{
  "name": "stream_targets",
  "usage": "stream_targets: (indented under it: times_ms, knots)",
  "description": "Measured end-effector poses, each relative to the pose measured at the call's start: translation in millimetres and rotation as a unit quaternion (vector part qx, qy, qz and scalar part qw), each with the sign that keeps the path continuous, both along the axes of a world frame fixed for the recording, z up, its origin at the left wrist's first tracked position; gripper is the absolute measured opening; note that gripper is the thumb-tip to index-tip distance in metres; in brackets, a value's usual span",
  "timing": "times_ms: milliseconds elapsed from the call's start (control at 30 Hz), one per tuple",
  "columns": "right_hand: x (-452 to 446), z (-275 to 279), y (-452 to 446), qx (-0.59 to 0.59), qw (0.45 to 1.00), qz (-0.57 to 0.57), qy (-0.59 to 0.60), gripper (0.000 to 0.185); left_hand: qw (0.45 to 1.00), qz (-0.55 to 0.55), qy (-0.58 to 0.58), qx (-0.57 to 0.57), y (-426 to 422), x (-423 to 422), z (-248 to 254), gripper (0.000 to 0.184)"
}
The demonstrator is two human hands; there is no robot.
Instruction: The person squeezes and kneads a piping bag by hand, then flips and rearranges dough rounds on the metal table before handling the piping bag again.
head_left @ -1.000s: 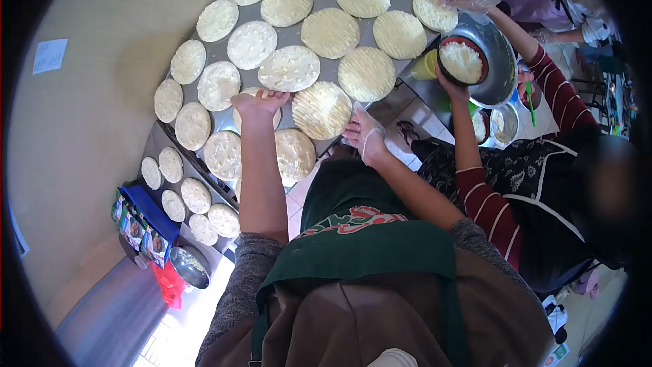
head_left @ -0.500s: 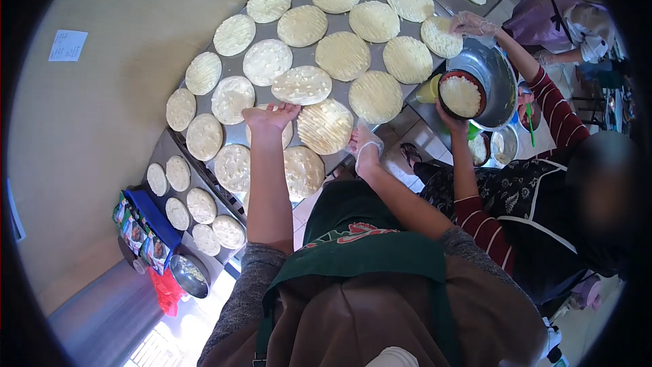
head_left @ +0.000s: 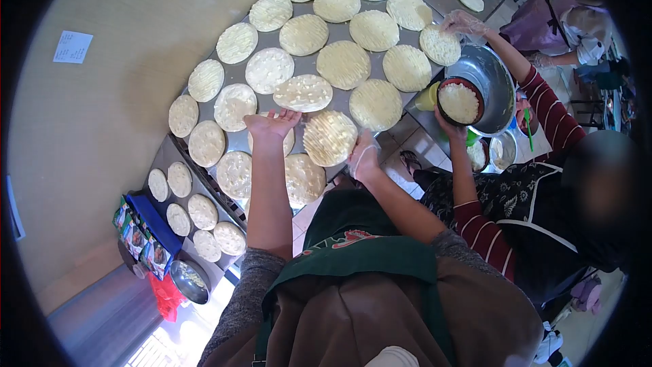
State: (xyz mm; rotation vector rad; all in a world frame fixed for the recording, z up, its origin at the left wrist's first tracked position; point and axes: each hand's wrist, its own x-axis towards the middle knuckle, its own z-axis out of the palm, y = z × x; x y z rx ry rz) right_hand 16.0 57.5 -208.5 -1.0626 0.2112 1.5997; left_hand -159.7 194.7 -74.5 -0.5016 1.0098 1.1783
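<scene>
Round, flat dough discs with a pale topping cover the metal table (head_left: 307, 68). My right hand (head_left: 365, 155), in a clear plastic glove, grips the right edge of a ridged dough disc (head_left: 330, 138), which is tilted at the table's near edge. Bare and palm up, my left hand (head_left: 274, 124) has its fingers stretched out and apart. Its fingertips meet the near edge of a lumpy dough disc (head_left: 303, 93) that looks tilted; whether they bear its weight I cannot tell. Partly behind my left hand lies another disc (head_left: 288, 141).
At right, a co-worker's gloved hand (head_left: 465, 24) reaches to a disc (head_left: 440, 45); their other hand holds a bowl (head_left: 460, 101) of pale topping beside a large metal basin (head_left: 496, 75). More discs (head_left: 204, 211) lie on a lower surface at left, near a metal bowl (head_left: 191, 283).
The ridged disc and my right hand have shifted slightly toward me, and the disc is tilted more. My left hand and the lumpy disc keep about the same place on the table.
</scene>
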Motion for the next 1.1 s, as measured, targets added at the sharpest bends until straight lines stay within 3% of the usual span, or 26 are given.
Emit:
stream_targets:
  times_ms: [133, 233, 467, 667, 733, 967, 1033, 1100]
  knots:
    - [16.8, 45.7, -14.1, 0.013, 0.998, -0.013, 0.058, 0.074, 1.000, 0.006, -0.003, -0.009, -3.0, 1.5, -4.8, 0.086]
    - [36.7, 34.3, -29.2, 0.041, 0.992, 0.008, 0.117, 0.082, 0.999, -0.006, 0.028, -0.024, -5.9, 6.1, -10.4, 0.087]
    - [54.4, 28.1, -45.4, 0.001, 0.995, 0.044, 0.095, 0.090, 0.999, 0.017, 0.051, 0.005, -8.8, 28.3, -22.5, 0.096]
    - [56.2, 9.4, -48.4, 0.008, 0.993, 0.066, 0.095, 0.089, 0.992, -0.075, 0.063, 0.077, -23.3, 25.7, -68.0, 0.102]
    - [56.4, 13.3, -49.3, -0.001, 0.993, 0.076, 0.087, 0.087, 0.994, -0.097, 0.048, 0.035, -30.2, 28.8, -62.4, 0.105]
    - [54.8, 30.6, -51.8, -0.032, 0.995, 0.076, 0.061, 0.079, 0.985, -0.033, 0.150, 0.073, -33.4, 33.5, -61.1, 0.110]
    - [54.3, 34.1, -52.3, -0.042, 0.994, 0.091, 0.039, 0.076, 0.976, -0.086, 0.196, 0.029, -61.8, 52.9, -22.2, 0.106]
    - [55.3, 33.4, -52.9, -0.039, 0.994, 0.094, 0.031, 0.073, 0.953, -0.162, 0.245, 0.070, -85.0, 66.5, -24.1, 0.099]
